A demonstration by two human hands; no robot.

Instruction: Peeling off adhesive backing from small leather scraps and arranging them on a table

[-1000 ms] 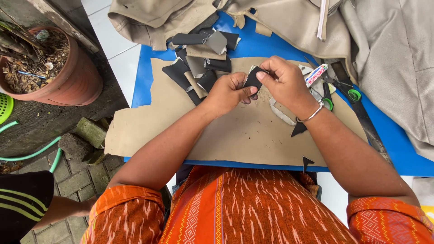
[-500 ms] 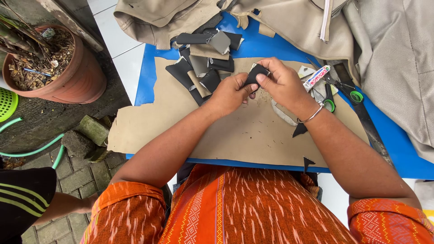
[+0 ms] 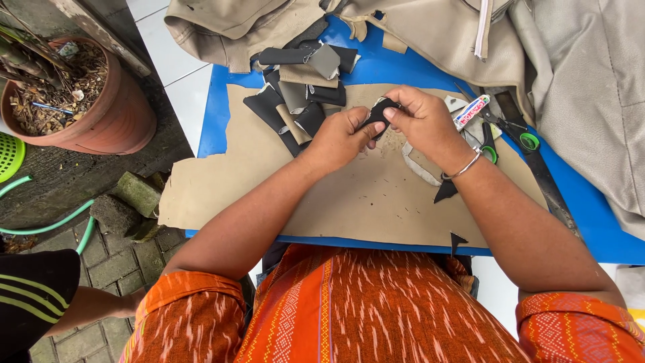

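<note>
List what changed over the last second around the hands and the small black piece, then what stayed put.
Little changed. Both hands, the left hand and the right hand, keep pinching the small black piece between their fingertips above the brown paper sheet; they sit marginally lower and to the left in view, probably camera drift. Nothing was picked up or let go. The pile of black and grey cut pieces, scissors and flowerpot stayed put.
</note>
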